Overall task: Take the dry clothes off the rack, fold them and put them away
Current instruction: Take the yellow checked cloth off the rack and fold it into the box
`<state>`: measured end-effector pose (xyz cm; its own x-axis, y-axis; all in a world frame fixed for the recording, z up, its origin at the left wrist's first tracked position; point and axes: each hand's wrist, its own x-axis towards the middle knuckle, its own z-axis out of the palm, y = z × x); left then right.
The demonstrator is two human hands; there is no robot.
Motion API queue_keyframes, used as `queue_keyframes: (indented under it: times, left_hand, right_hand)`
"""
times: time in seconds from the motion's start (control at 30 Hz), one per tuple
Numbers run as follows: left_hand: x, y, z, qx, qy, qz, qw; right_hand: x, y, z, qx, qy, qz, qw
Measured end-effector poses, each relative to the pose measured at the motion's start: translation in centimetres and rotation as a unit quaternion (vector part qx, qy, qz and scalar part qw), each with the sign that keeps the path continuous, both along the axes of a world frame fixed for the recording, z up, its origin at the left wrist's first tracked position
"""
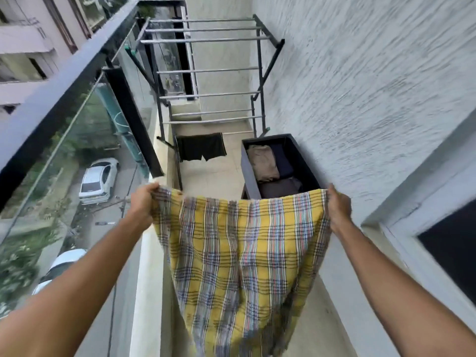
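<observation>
Left grip (pixel 143 202) and right grip (pixel 338 210) are clenched on the yellow checked cloth (pixel 239 253) at its top corners.
It is held spread in mid-air; black shorts (pixel 201 148) are hung on the rack (pixel 206 70) beyond.

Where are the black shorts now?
In the head view, the black shorts hang on a low rail of the rack, left of the dark bin.

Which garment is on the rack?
The black shorts, over a low rail; left hand and right hand hold the yellow checked cloth, the rest lie in the dark bin.
</observation>
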<state>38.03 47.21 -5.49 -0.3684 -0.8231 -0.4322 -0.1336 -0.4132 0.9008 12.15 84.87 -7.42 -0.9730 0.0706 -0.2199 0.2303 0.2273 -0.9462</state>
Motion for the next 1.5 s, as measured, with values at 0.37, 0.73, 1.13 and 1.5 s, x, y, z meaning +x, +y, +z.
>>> queue_keyframes:
  times: [0.37,0.73,1.13,1.5]
  left_hand:
    - [2.9,2.8,-0.2,0.076,0.041,-0.04,0.996]
    - [5.2,2.0,0.4,0.145,0.227,-0.127,0.955]
    - [6.5,-1.4,-0.8,0.223,0.203,-0.252,0.919]
    - [3.6,-5.1,-3.6,0.124,-0.021,-0.193,0.973]
  right_hand:
    - [-5.6,14.5,-2.1,-0.309,-0.179,0.089,0.93]
    - [-7.8,15.3,-0.2,-0.32,-0.197,0.162,0.913]
    - [-5.6,12.7,-0.6,-0.256,-0.242,0.154,0.923]
    - [-6.5,8.1,-0.9,-0.321,-0.144,0.056,0.934]
